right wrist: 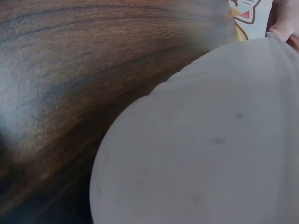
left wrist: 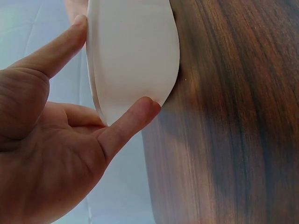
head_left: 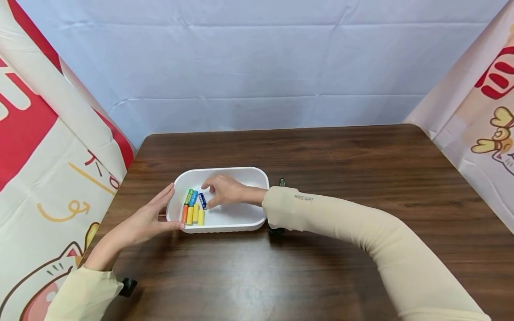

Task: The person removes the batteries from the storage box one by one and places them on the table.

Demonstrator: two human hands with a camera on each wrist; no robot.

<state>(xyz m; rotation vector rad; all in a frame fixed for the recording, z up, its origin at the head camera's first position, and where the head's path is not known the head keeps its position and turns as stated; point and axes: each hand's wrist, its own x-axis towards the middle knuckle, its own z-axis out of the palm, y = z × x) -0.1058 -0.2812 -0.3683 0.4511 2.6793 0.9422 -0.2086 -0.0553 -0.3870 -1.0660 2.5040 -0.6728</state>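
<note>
While the tray (head_left: 237, 228) is steadied at nine o'clock by the left hand (head_left: 146, 221), fingers wide, the navy cell (head_left: 202, 201) inside, toward nine, is best squared gently by the right hand (head_left: 226, 190), fingers parted, contact unclear.

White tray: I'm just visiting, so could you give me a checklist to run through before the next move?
1. White tray steadied: ok, the left hand touches its left end.
2. Right hand beside the dark blue battery: ok.
3. Grip on that battery: cannot tell, contact is unclear.
4. Dark blue battery parallel to the light blue battery: not ok, it slants the other way.
5. Yellow batteries side by side: ok.
</note>
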